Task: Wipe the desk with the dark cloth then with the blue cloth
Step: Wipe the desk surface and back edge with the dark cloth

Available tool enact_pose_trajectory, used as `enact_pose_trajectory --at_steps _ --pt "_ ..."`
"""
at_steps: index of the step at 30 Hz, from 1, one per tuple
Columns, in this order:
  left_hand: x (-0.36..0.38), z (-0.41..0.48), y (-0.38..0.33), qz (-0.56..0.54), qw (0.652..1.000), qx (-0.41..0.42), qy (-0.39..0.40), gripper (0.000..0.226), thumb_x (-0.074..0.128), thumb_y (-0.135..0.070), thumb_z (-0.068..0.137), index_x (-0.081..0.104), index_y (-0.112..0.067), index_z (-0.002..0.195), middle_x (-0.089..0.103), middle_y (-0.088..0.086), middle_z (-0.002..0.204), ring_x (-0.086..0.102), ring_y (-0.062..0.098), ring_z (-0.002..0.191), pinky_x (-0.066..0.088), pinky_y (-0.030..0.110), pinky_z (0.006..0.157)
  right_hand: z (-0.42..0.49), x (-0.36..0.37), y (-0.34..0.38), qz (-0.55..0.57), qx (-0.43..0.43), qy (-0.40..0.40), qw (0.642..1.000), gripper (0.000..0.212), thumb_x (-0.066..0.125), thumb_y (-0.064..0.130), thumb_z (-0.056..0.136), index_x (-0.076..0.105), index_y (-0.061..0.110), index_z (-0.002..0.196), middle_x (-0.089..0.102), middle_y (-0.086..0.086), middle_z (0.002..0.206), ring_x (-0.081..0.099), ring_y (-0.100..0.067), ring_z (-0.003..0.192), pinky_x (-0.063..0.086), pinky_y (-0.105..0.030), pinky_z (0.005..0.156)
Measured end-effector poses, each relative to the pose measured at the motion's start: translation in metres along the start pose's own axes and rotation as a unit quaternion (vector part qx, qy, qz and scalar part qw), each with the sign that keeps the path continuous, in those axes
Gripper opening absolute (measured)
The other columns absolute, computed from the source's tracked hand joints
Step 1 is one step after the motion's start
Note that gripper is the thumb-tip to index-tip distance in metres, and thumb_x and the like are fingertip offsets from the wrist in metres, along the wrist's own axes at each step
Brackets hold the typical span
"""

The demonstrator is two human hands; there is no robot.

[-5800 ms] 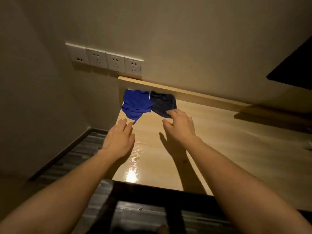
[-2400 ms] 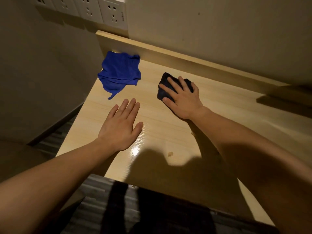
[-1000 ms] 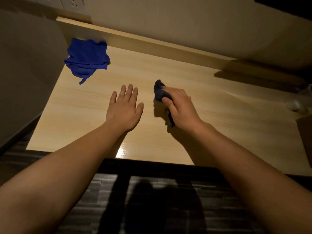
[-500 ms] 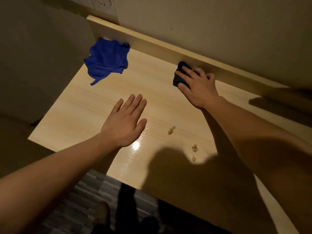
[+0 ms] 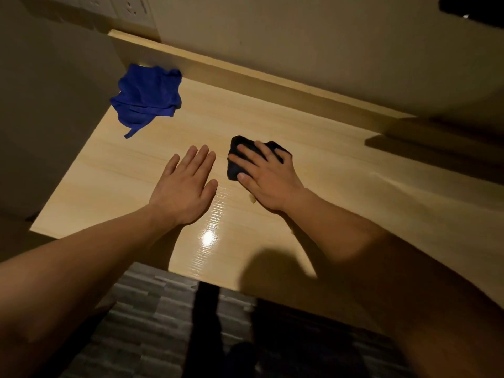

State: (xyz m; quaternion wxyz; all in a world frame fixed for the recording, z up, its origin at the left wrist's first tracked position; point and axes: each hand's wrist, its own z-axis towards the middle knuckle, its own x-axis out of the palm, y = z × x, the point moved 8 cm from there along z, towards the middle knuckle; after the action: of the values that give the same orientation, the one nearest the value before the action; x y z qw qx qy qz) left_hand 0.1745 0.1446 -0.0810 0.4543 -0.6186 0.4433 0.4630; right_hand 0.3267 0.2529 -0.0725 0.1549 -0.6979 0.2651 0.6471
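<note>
Head view: nearest, the left hand (image 5: 185, 192) is laid flat and empty on the counter (image 5: 341, 170), fingers (image 5: 203, 159) spread, likely as a brace. Just beside it, the dark cloth (image 5: 236, 165) is pressed down by the right hand (image 5: 268, 177), whose fingers are splayed over the bunched fabric so it can be pushed in wiping. Farther back, the blue cloth (image 5: 148, 98) is left crumpled at the rear left corner, untouched, presumably kept for the second pass.

right hand (image 5: 268, 181) and dark cloth (image 5: 237, 159) pulled back from rear ledge, nearer left hand (image 5: 185, 192)
</note>
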Motion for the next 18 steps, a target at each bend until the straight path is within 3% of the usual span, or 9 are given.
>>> enact_pose_trajectory --at_steps 11,18 --pt "-0.005 -0.001 -0.002 -0.016 0.999 0.029 -0.011 0.07 0.008 -0.048 0.108 0.01 -0.017 0.171 0.007 0.007 0.179 0.003 0.027 0.165 0.006 0.054 0.13 -0.099 0.022 0.101 0.051 0.012 0.015 0.999 0.052 0.022 0.053 0.109 0.019 0.047 0.161 0.016 0.014 0.171 0.007 -0.019 0.158 0.014 -0.049 0.118" --pt "-0.003 -0.002 -0.002 -0.025 0.999 0.035 0.006 0.069 0.011 -0.047 0.109 0.006 -0.016 0.171 0.002 0.008 0.179 -0.001 0.028 0.165 0.003 0.054 0.131 -0.143 0.034 0.142 0.091 -0.004 0.009 0.996 0.051 0.032 0.051 0.108 0.032 0.044 0.158 0.027 0.013 0.168 0.02 -0.02 0.154 0.025 -0.044 0.105"
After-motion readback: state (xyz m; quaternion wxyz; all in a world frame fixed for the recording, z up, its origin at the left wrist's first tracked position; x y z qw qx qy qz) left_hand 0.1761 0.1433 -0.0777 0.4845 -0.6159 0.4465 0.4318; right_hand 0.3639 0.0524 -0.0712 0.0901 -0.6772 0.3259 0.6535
